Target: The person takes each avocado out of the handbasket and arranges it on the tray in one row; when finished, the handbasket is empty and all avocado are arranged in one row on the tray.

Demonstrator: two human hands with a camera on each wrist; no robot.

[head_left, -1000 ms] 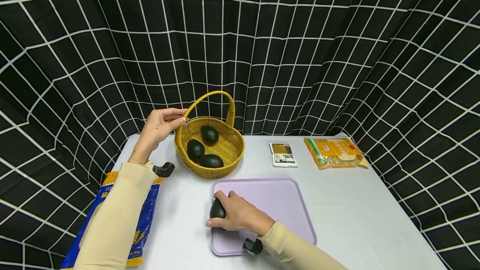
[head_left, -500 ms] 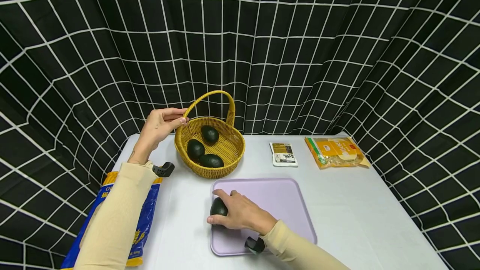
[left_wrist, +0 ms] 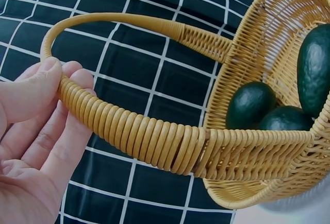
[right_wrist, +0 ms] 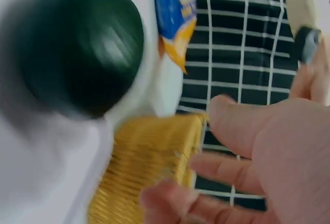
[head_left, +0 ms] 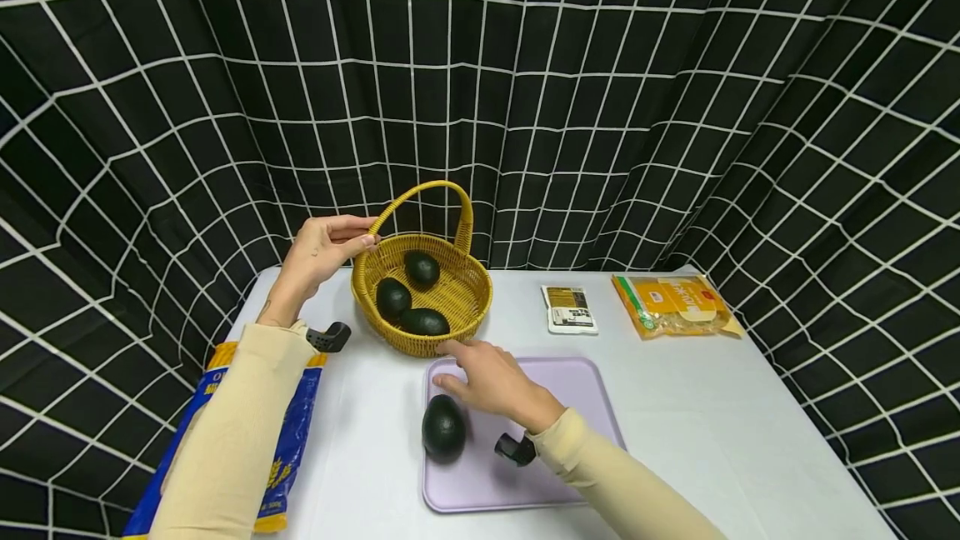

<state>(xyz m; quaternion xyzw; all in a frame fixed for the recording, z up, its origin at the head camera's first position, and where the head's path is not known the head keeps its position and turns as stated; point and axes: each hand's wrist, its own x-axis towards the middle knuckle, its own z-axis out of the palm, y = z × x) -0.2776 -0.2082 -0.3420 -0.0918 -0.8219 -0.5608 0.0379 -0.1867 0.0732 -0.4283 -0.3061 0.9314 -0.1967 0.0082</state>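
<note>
My left hand (head_left: 318,252) pinches the handle (left_wrist: 129,134) of a yellow woven basket (head_left: 468,294) between thumb and fingers. Inside the basket lie three dark green avocados, one of them toward the back (head_left: 422,269). Another avocado (head_left: 444,429) rests on the left part of a lilac tray (head_left: 555,486). Just beyond that avocado, over the tray's far left corner, my right hand (head_left: 495,382) has its fingers loosely spread and holds nothing. Its fingertips overlap the basket's front edge in the head view. Close up in the right wrist view, the tray's avocado (right_wrist: 85,46) appears blurred.
A blue and yellow bag (head_left: 288,440) lies under my left forearm. Toward the back right are a small white and brown packet (head_left: 570,310) and an orange bag (head_left: 675,305). Black gridded curtain (head_left: 570,107) surrounds the white table (head_left: 720,432).
My right hand has let go of the avocado on the tray and moved away from it, toward the basket. The left hand stays on the basket handle.
</note>
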